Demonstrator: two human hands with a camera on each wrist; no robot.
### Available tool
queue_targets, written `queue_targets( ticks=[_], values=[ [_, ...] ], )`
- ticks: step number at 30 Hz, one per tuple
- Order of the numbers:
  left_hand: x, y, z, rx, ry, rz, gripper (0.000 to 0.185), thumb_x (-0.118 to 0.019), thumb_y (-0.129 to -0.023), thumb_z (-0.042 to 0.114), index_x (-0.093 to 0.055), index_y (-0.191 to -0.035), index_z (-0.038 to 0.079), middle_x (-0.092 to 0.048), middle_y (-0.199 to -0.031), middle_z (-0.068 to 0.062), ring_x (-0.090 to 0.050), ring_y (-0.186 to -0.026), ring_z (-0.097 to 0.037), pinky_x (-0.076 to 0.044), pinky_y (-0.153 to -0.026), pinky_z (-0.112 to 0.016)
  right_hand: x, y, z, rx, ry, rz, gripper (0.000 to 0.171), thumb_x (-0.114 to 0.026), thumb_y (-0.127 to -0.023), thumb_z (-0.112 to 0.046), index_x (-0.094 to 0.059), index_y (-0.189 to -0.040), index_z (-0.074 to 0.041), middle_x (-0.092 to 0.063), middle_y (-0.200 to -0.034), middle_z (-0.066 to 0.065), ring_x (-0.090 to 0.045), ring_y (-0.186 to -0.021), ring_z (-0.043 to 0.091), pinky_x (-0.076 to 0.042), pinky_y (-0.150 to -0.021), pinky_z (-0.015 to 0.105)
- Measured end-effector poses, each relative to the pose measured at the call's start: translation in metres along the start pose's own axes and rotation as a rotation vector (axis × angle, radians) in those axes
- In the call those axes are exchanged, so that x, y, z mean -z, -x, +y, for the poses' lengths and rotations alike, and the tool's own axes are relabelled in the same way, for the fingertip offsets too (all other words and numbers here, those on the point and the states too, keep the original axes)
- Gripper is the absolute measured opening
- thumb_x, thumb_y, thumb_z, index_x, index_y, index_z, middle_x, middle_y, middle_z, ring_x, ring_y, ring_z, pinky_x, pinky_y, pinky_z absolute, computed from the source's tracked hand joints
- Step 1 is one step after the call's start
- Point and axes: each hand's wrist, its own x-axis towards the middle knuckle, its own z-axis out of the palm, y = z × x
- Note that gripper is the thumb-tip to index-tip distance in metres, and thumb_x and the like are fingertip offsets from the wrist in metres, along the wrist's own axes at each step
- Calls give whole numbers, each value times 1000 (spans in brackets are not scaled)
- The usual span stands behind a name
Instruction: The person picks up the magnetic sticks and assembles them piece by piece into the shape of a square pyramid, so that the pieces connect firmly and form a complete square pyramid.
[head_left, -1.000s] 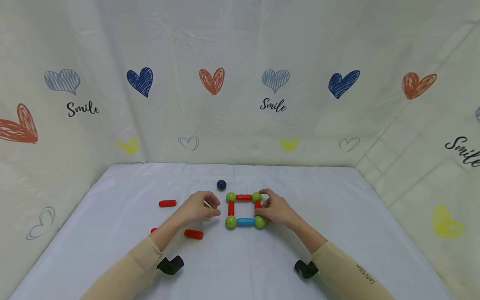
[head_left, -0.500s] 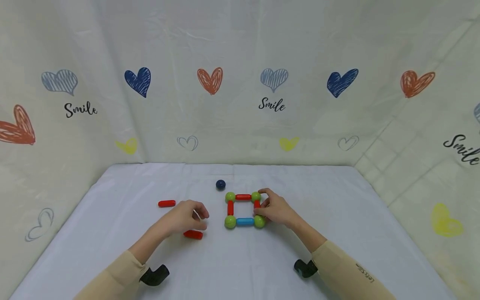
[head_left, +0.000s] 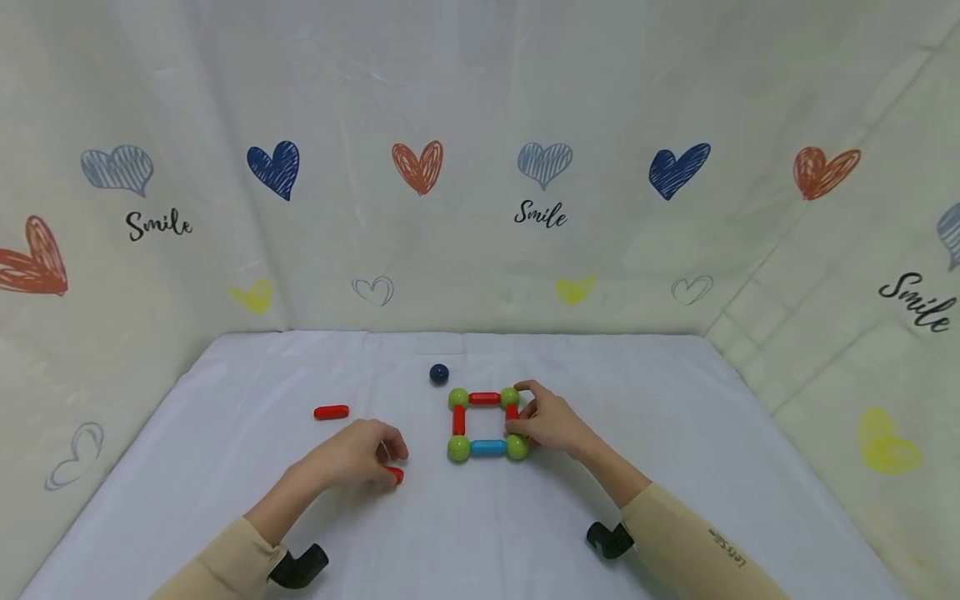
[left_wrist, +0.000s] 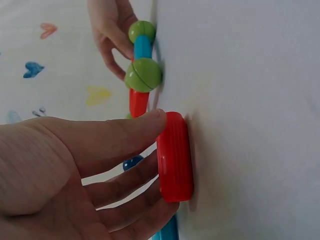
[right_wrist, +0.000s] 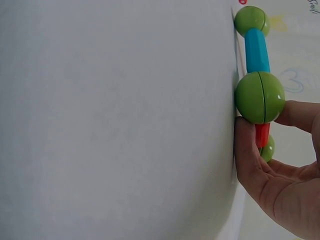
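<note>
My left hand [head_left: 356, 454] holds a short red toy rod [left_wrist: 175, 157] low at the white tablecloth, thumb on one side and fingers on the other. In the head view only the tip of that rod shows past the fingers. Right of it lies a square of toy rods and green balls, with a blue rod [head_left: 488, 448] along the near side and a red rod [head_left: 484, 399] along the far side. My right hand [head_left: 557, 421] grips the square's right side, thumb by the near green ball [right_wrist: 260, 97], index finger at the far green ball [head_left: 509, 396].
A dark blue ball [head_left: 439, 374] lies behind the square. Another red rod [head_left: 332, 412] rests farther back on the left. The end of a blue rod [left_wrist: 169, 229] shows beneath the left fingers in the left wrist view. A heart-printed cloth [head_left: 480, 250] hangs behind the table.
My left hand has moved from beside the square back to the left and down, onto the near red rod, and now holds it. The right hand stays at the square.
</note>
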Motion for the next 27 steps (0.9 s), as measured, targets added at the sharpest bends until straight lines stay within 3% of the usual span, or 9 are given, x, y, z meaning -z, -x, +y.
queue_targets(
  ticks=[6, 17, 27],
  values=[
    [-1, 1, -4, -21, -7, -27, 26, -85, -79, -1, -73, -99, 10, -65, -88, 2, -60, -82, -19, -56, -77, -36, -1, -1, 1, -1, -3, -3, 64, -79, -91, -19, -46, -146, -9, -60, -92, 8, -59, -74, 21, -55, -67, 29],
    [-4, 0, -11, -70, -50, -47, 19, -82, -83, 1, -75, -94, 14, -64, -84, 5, -59, -80, -19, -53, -74, -37, -2, -2, 5, 20, 2, -6, 65, -80, -90, -19, -47, -146, -9, -60, -91, 7, -60, -74, 20, -56, -66, 30],
    [-4, -3, -6, -83, -18, 15, 20, -83, -85, 4, -75, -100, 14, -65, -89, 6, -60, -84, -18, -55, -79, -37, -2, -3, 5, 9, -14, -8, 65, -79, -91, -20, -46, -146, -9, -60, -92, 7, -60, -74, 21, -56, -67, 30]
  ],
)
